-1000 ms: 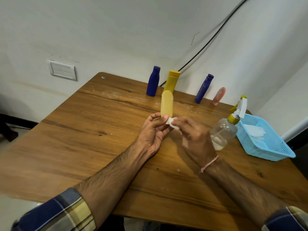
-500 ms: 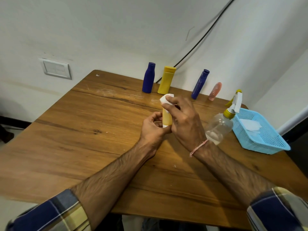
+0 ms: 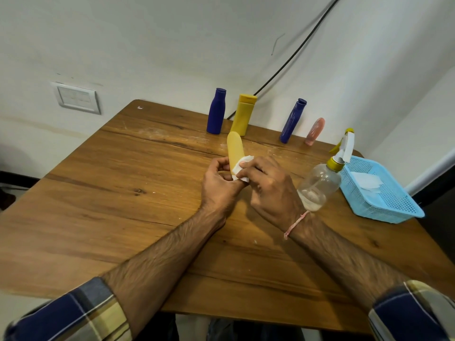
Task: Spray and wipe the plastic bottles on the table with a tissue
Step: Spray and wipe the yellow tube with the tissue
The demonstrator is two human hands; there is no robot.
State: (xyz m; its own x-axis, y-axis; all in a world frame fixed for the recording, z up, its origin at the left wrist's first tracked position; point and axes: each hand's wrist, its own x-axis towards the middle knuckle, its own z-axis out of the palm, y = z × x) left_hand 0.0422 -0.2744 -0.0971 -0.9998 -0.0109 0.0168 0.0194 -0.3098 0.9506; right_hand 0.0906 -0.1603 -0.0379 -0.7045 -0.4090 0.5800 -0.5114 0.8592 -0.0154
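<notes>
While the left hand (image 3: 219,185) curls its fingers round the lower end of the mustard bottle (image 3: 235,150), held up over the middle of the wooden table (image 3: 123,193), the right hand (image 3: 268,188) pinches a crumpled white tissue (image 3: 240,168) against its side. Wiping well likely means a firm base grip and long strokes toward the rounded tip, turning the smooth, matte plastic so the soft, thin paper reaches every face.
</notes>
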